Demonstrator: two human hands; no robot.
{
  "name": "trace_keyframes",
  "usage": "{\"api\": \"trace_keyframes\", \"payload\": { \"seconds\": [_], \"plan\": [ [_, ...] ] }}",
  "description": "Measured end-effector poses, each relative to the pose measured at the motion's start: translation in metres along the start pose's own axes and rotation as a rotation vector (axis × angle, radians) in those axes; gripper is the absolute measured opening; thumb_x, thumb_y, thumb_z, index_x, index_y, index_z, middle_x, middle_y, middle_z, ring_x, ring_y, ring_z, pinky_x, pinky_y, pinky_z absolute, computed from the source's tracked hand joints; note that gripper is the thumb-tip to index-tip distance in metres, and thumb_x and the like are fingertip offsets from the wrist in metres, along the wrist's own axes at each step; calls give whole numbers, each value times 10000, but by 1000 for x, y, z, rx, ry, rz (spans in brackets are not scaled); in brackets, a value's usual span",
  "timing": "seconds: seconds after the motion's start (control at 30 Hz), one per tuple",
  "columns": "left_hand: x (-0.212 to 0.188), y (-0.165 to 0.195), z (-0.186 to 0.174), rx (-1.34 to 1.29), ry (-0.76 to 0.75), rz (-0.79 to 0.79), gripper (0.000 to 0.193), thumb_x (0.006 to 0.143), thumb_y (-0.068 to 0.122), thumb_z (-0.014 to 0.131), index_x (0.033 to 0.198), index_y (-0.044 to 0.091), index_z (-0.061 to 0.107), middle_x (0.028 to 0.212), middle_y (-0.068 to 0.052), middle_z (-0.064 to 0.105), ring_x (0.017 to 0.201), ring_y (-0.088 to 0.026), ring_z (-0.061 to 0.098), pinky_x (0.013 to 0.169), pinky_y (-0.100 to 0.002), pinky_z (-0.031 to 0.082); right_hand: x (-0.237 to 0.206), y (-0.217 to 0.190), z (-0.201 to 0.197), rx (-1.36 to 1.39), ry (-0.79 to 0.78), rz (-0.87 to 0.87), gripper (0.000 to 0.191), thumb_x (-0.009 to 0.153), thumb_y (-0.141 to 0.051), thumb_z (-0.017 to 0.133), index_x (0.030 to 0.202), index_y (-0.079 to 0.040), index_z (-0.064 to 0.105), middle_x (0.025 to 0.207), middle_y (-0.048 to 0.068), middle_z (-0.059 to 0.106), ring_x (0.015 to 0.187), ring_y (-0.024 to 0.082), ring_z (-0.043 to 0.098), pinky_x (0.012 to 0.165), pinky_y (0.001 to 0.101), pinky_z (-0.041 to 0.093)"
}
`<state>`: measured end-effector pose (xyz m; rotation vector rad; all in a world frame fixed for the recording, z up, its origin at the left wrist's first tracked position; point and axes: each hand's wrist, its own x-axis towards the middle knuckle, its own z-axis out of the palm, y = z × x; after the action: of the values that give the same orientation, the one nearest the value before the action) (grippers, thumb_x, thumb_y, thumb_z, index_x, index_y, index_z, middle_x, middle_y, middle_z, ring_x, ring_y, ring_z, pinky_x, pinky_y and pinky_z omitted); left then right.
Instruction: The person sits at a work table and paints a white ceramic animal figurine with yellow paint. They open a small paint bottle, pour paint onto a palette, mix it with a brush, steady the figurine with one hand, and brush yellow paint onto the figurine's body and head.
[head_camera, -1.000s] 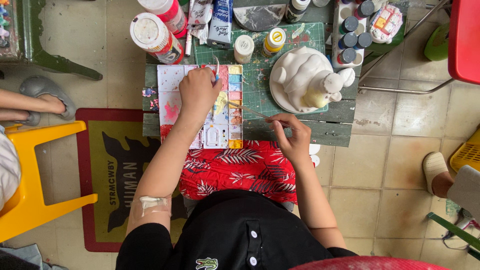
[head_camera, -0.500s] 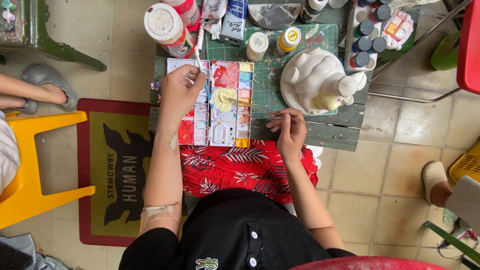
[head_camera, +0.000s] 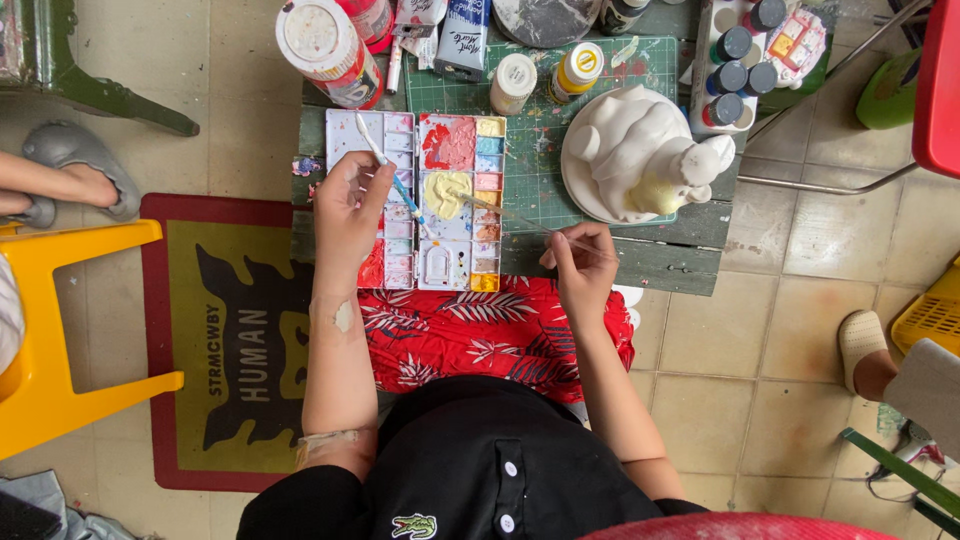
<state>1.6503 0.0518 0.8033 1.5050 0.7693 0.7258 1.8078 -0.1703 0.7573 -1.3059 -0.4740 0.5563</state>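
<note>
My left hand (head_camera: 345, 212) rests on the left edge of an open paint palette (head_camera: 452, 262) and holds two brushes, one white-handled (head_camera: 366, 135) and one blue-handled (head_camera: 408, 198). My right hand (head_camera: 580, 268) grips a thin brush (head_camera: 510, 215) whose tip reaches a pale yellow patch of paint (head_camera: 447, 192) in the palette's mixing area. A white plaster figure (head_camera: 640, 145) sits on a round plate to the right of the palette, on a green cutting mat (head_camera: 535, 120). A red leaf-print cloth (head_camera: 470, 335) lies over my lap.
Paint bottles (head_camera: 515, 82) and a large jar (head_camera: 325, 45) stand at the back of the small wooden table (head_camera: 670, 262). A box of dark-capped bottles (head_camera: 735, 75) is at back right. A yellow stool (head_camera: 50, 330) and another person's foot (head_camera: 60, 180) are left.
My left hand slid down and left off the palette's top to its left edge. My right hand brought its brush tip onto the yellow paint.
</note>
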Motion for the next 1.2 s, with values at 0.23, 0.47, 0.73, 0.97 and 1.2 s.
{"api": "trace_keyframes", "payload": {
  "seconds": [0.23,0.47,0.73,0.97,1.2],
  "plan": [
    [-4,-2,-24,429,24,-25,172,980,170,740,1005,10,681,847,-40,732,698,-78,640,616,-245,485,-5,-1,-14,-383,-114,-97,47,1059,8,583,1104,20,582,934,91,725,821,109,684,758,253,551],
    [29,7,-23,825,-134,-38,223,911,291,756,917,68,736,823,-84,770,732,-263,738,651,-401,555,-6,4,-16,-500,-153,-125,47,1030,-10,621,1058,22,641,969,98,767,883,134,747,793,251,576],
    [45,8,0,1110,-22,26,255,856,316,817,936,101,706,807,-76,743,746,-324,720,627,-466,538,-16,20,-19,-292,-61,-85,49,1081,-19,521,1078,3,565,1031,112,756,861,132,736,776,253,570],
    [-10,-2,-25,911,193,129,198,933,266,817,1008,120,706,844,-18,741,773,-271,723,638,-417,529,-4,20,-8,-486,-158,-212,66,1070,9,538,1078,18,602,1008,147,755,876,169,743,814,290,579],
    [-59,-23,7,698,77,195,96,946,182,769,962,107,711,833,-4,719,636,-191,640,647,-358,507,-6,16,-3,-484,-126,-272,76,1068,-1,526,1091,11,597,1053,153,756,868,163,737,805,278,578]
  ]
}}
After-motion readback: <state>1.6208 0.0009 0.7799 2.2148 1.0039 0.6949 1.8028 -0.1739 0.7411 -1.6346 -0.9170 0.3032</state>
